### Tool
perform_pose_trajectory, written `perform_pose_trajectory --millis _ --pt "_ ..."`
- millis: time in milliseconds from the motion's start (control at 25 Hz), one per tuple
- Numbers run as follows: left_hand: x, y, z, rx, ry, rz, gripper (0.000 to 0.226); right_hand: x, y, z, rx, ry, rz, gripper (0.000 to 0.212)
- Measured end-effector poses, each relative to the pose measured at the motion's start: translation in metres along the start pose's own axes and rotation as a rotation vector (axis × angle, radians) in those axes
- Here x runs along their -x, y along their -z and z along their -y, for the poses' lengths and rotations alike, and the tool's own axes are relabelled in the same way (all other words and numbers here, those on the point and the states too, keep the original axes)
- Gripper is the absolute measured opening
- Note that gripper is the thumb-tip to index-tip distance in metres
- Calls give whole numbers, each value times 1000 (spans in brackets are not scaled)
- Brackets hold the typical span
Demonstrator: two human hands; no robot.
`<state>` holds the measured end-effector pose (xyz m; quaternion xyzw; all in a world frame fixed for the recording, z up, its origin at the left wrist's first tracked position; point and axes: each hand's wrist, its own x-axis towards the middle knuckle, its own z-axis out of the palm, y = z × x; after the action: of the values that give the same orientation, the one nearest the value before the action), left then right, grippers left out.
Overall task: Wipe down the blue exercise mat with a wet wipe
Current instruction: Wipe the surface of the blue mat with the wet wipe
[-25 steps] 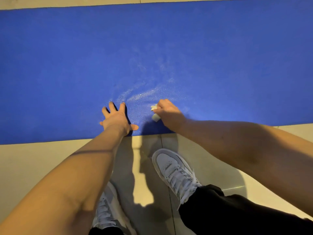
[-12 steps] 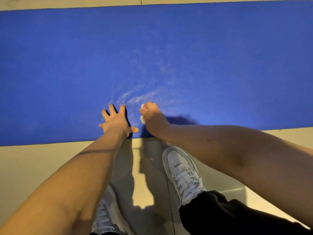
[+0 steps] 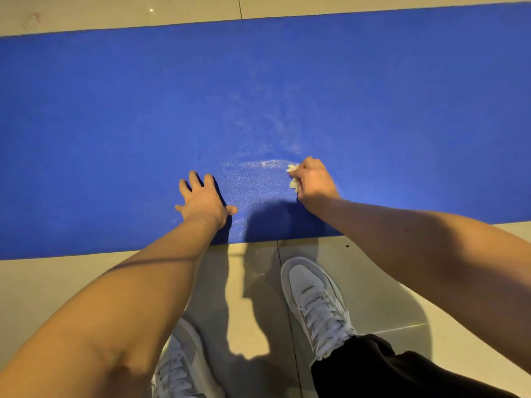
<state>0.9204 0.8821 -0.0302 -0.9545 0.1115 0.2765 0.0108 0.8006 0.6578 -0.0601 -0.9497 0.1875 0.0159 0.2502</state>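
Head view: left hand (image 3: 202, 201) flat, fingers spread on mat (image 3: 115, 110); right hand (image 3: 314, 182) grips wipe (image 3: 293, 176).

We count one blue mat (image 3: 115, 124) here, and one crumpled wipe (image 3: 293, 177) on it. Two hands, we make it: left hand (image 3: 202, 201), right hand (image 3: 314, 182). And two white sneakers, left sneaker (image 3: 178, 366) and right sneaker (image 3: 313, 297).

We see the blue mat (image 3: 115, 124) bare left, right and ahead: free passage. In the way: left hand (image 3: 202, 201) flat near its near edge, right hand (image 3: 314, 182) nearby gripping the wipe (image 3: 292, 168). Gap between them open. Shoe (image 3: 313, 294) on floor (image 3: 43, 282), off mat.
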Motion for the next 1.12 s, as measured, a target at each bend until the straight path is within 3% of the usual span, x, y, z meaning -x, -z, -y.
perform_pose_trajectory --millis 120,240,320,480,600,800,880,1000,1120 --pt "-1 -2 2 -32 27 65 105 3 2 -3 -66 -145 -82 31" --pt "-3 3 -1 -55 48 95 105 1 -10 30 -138 -213 -137 17" --pt "-5 8 -5 -71 59 105 103 -8 -25 60 -242 -195 -25 8" --pt "-4 11 -4 -135 58 98 104 -17 -40 102 -92 92 229 13" --pt "-3 12 -3 -164 57 90 104 -24 -41 75 -89 184 114 12" --pt "-3 13 -6 -163 61 98 102 -26 8 7 33 -148 -16 22" --pt "-4 12 -7 -166 67 103 103 -26 11 -11 12 -256 -87 15" --pt "-6 11 -8 -162 68 97 103 -31 1 -3 84 -254 -76 20" --pt "-6 11 -6 -156 68 95 104 -36 -16 33 27 -218 -94 9"
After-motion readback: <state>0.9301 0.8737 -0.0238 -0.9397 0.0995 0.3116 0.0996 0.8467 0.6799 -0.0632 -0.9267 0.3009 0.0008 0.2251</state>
